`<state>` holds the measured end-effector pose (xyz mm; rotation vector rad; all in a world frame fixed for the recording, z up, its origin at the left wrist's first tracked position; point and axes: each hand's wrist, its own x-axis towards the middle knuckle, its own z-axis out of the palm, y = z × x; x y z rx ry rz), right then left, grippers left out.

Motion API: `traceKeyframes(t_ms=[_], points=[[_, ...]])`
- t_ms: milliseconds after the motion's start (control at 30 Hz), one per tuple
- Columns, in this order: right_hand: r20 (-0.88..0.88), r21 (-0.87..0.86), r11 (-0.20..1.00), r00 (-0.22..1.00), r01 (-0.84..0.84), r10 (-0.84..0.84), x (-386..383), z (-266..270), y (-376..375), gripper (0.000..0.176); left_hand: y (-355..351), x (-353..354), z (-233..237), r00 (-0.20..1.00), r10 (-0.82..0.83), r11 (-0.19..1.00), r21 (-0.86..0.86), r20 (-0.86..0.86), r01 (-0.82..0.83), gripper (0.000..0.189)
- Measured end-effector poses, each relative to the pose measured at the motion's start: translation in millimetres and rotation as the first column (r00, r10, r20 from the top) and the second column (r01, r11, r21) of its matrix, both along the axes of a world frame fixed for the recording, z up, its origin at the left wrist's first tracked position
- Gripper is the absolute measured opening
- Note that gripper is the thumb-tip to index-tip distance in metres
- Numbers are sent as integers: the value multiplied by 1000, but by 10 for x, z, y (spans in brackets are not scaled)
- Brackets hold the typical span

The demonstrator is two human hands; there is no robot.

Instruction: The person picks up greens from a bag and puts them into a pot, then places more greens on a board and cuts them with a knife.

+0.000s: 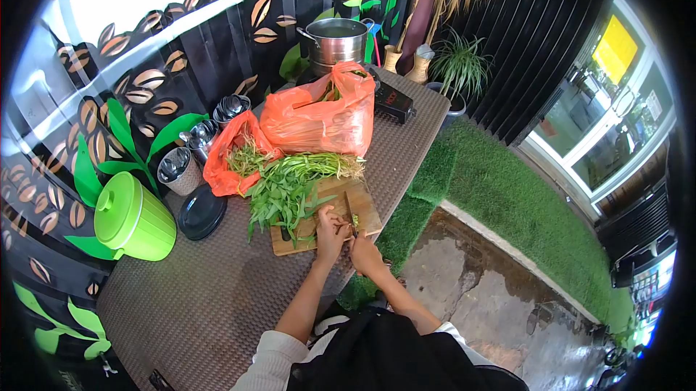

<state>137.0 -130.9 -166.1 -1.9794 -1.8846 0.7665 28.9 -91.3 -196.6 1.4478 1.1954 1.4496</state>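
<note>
Holding a knife (349,207) in right hand (367,255), left hand (330,232) beside it, left grip unclear, greens (285,191) on board (364,210)

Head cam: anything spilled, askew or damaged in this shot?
No obvious damage. Long-leaved green stems overhang the brown wooden cutting board onto the brown woven-textured table; looks untidy, not clearly spilled. Dark, wet-looking patches mark the grey concrete floor, suggesting liquid; source unclear.

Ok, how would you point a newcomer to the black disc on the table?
On the brown woven-textured table, find the bright green lidded container. Beside it, toward the leafy greens, lies the black disc. It is low and flat, while the container and cutlery cup stand tall.
</note>
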Motion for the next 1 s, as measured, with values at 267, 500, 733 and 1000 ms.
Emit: traceKeyframes(t_ms=[267,500,733,1000], points=[[-73,-28,999,997,20,-22,1,-31,58,37,-26,-21,-66,1000,7,1000,6,-23,-6,50],[-31,39,999,999,27,-26,-60,-127,94,37,-65,-52,8,996,32,999,-15,-84,-33,46],[-2,44,997,998,59,-59,-135,-105,4,36,-52,-14,3,991,136,990,-46,12,-135,42],[55,19,998,996,64,-65,-106,-5,22,35,-85,54,92,985,168,985,-29,-48,-170,33]])
